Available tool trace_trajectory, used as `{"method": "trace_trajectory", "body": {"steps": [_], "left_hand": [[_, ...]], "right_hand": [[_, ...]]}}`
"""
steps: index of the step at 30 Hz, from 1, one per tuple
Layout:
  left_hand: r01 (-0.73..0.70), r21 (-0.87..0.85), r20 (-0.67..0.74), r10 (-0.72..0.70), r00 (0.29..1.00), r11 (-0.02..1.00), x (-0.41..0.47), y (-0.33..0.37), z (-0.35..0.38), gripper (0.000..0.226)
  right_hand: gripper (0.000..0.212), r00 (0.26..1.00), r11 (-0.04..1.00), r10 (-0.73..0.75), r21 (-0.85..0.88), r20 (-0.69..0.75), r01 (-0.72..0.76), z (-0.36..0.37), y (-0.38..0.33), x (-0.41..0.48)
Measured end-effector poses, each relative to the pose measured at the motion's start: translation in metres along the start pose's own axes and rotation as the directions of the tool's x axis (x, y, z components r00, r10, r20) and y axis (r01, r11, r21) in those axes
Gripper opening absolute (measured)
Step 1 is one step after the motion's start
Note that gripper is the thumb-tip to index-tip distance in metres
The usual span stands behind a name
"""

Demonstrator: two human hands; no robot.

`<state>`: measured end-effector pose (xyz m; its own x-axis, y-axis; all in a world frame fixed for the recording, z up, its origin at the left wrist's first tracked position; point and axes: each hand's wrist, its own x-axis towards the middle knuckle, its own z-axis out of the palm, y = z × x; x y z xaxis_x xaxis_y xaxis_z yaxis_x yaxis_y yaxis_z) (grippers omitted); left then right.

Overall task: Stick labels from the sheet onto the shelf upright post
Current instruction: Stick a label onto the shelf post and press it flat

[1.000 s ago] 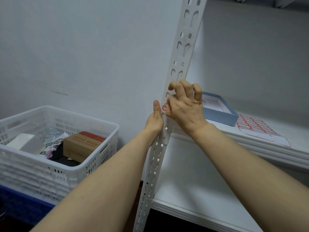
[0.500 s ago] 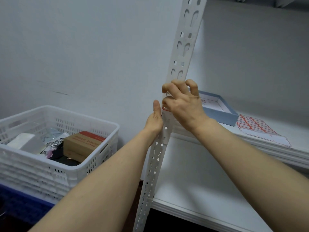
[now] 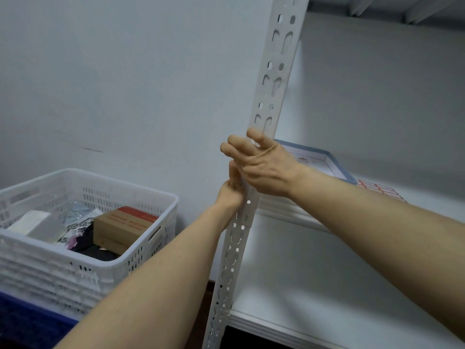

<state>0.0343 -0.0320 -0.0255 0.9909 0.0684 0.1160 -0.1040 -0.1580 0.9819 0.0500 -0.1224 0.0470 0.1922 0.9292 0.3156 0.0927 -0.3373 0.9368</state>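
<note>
The right hand (image 3: 264, 170) has flattened since half a second ago. Its fingers (image 3: 235, 144), then curled above the shelf upright post (image 3: 274, 56), now stretch almost straight across the post's front and press on it, blurred at the tips. The red-edged label seen earlier by the thumb is covered by this hand. The left hand (image 3: 230, 191) stays at the post's left edge, thumb up along it, gripping the post just under the right hand.

Count: two hands, one post, and one label sheet (image 3: 377, 191) lying on the upper shelf (image 3: 432, 205) beside one blue box (image 3: 334, 163). One lower shelf (image 3: 302, 285) shows. Left stands one white crate (image 3: 151, 197) holding one cardboard box (image 3: 123, 229).
</note>
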Motion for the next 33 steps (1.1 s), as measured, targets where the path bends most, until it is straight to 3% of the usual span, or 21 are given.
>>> {"method": "trace_trajectory", "body": {"steps": [7,14,19,26,33], "left_hand": [[0.034,-0.003,0.015,-0.034,0.999,0.999,0.002,-0.001,0.000,0.037],[-0.008,-0.064,0.010,0.009,1.000,0.998,0.003,-0.001,0.000,0.055],[0.029,-0.142,0.040,-0.024,0.999,0.990,0.003,0.000,0.001,0.077],[0.020,-0.129,0.026,-0.017,1.000,0.991,0.006,-0.003,0.001,0.077],[-0.029,-0.114,0.009,0.031,0.999,0.993,0.008,-0.006,0.001,0.072]], "right_hand": [[0.074,0.999,1.000,0.001,-0.031,-0.038,-0.003,0.000,-0.001,0.001],[0.028,0.992,0.989,0.078,0.133,-0.098,-0.065,-0.006,-0.001,-0.005],[0.006,0.944,0.942,0.282,0.235,-0.170,-0.239,-0.004,0.002,-0.014],[0.019,0.956,0.946,0.257,0.242,-0.144,-0.218,-0.005,0.001,-0.014],[0.026,0.981,0.968,0.129,0.233,-0.148,-0.092,-0.012,0.003,-0.008]]}}
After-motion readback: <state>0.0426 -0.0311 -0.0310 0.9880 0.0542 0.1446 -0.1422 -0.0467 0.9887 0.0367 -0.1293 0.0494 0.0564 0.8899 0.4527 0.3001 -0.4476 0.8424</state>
